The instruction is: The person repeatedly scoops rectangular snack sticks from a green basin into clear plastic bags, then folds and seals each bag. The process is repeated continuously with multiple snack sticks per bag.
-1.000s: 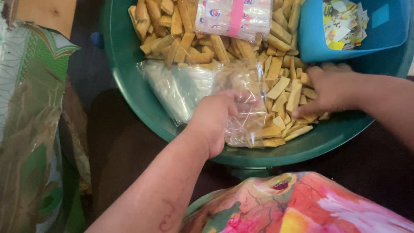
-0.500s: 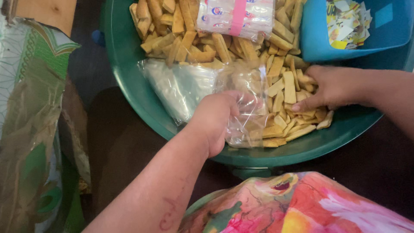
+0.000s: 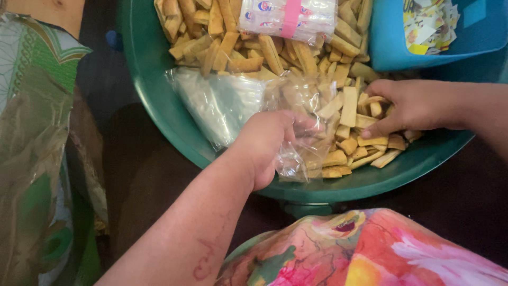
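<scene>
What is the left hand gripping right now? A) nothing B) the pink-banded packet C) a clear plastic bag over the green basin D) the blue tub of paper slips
C: the left hand pinches the clear plastic bag open above the green basin.

Single head-worn view, looking steeply down and slightly forward from above the person's lap, close in on the work. The green basin [image 3: 159, 100] fills the upper middle of the frame, cut off at the top edge, with the blue tub [image 3: 391, 47] clipped at the top right corner; the left hand [image 3: 270, 143] enters from the bottom centre and the right hand [image 3: 413, 106] from the right edge. Floral cloth [image 3: 370, 249] over the lap crowds the bottom edge, patterned fabric [image 3: 37, 132] the left; there is no second view to overlap.
</scene>
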